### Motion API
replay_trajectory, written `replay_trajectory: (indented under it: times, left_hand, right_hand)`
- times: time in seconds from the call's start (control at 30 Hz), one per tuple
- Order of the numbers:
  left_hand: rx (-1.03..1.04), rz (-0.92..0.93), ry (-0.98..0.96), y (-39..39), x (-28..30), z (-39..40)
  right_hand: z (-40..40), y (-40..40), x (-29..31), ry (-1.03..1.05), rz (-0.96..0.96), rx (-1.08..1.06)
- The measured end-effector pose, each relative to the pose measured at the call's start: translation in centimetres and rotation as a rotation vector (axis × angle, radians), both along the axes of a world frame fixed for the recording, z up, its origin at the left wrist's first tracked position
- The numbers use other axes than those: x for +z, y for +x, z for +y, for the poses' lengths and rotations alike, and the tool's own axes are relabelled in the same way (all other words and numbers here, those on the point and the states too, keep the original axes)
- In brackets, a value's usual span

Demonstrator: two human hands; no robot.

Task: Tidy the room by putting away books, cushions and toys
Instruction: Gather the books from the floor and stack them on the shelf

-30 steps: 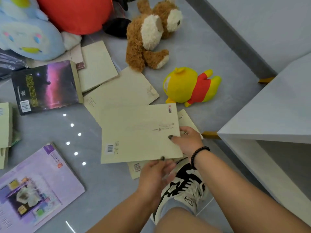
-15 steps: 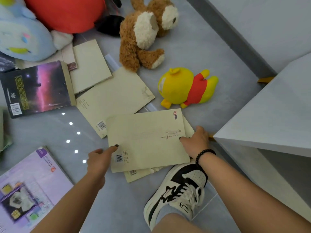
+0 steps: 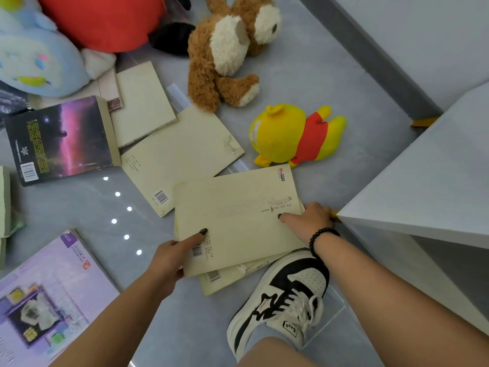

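Both hands grip the top cream book (image 3: 238, 221) on the floor (image 3: 304, 83) beside the shoe (image 3: 285, 295): left hand (image 3: 169, 260) at its near-left corner, right hand (image 3: 309, 221) at its right edge.

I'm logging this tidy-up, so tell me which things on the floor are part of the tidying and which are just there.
Part of the job:
cream book, gripped by left hand and right hand
cream book beneath it
dark purple book
lilac book
brown plush dog
yellow plush bear
blue plush

Just there:
white cabinet
sneaker
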State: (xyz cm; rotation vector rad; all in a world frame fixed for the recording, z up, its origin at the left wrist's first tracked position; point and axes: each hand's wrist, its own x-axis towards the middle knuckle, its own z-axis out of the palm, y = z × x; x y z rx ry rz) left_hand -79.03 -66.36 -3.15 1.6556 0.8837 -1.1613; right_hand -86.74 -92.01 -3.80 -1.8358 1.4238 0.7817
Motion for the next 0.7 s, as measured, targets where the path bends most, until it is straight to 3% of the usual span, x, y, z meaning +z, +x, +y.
replay_trajectory:
  times: [0.1,0.23,0.37,0.57,0.7]
  left_hand:
    - [0.143,0.035,-0.028,-0.6,-0.1,-0.3]
    - [0.223,-0.066,0.041,-1.6,-0.2,-0.7]
    - [0.311,-0.095,0.038,-2.3,0.2,-1.5]
    - [0.242,-0.108,0.023,-2.1,0.3,-1.1]
    - [0.167,-0.078,-0.103,-2.1,1.3,-0.7]
  right_hand:
    - [1.1,-0.3,0.1,-0.063,-0.003,0.041]
    - [1.3,-0.5,-0.1,-0.078,-0.031,0.017]
    - [0.8,-1.0,-0.7,0.001,-0.027,-0.172]
    - [0.8,-1.5,0.4,0.038,-0.022,-0.082]
    - [1.3,-2.6,1.1,0.006,-0.142,-0.133]
